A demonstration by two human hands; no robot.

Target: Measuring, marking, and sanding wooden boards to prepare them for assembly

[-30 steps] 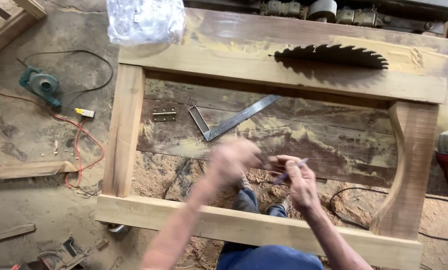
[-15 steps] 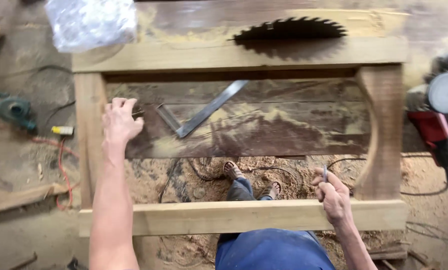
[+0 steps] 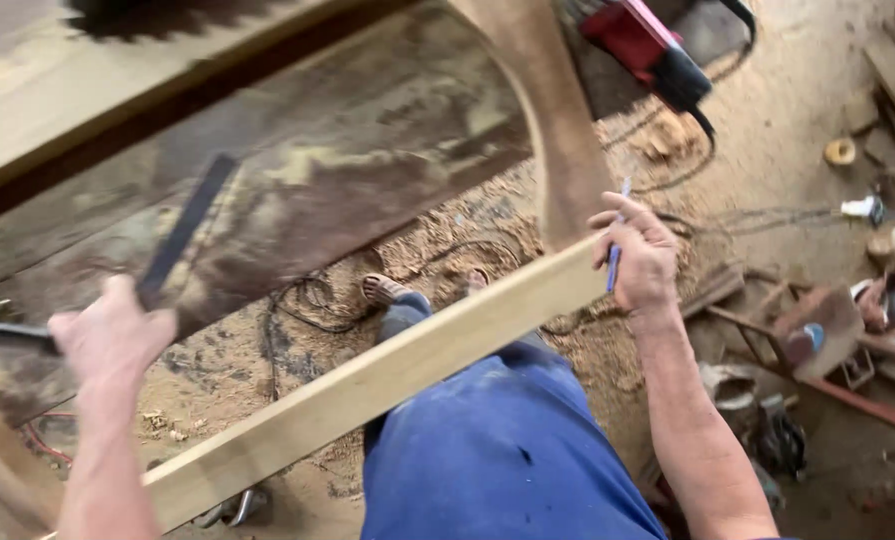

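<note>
Your left hand (image 3: 112, 335) closes around metal square (image 3: 172, 250) on far workbench, left of centre. Right hand (image 3: 642, 262) pinches blue pencil (image 3: 616, 252) at near rail (image 3: 367, 385). Seat square flat before marking.

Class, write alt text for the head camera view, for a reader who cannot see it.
A person's left hand grips a metal square lying on a worn wooden bench, while the right hand holds a blue pen at the corner of a pale wooden frame. Sawdust and a red power tool lie around.
</note>
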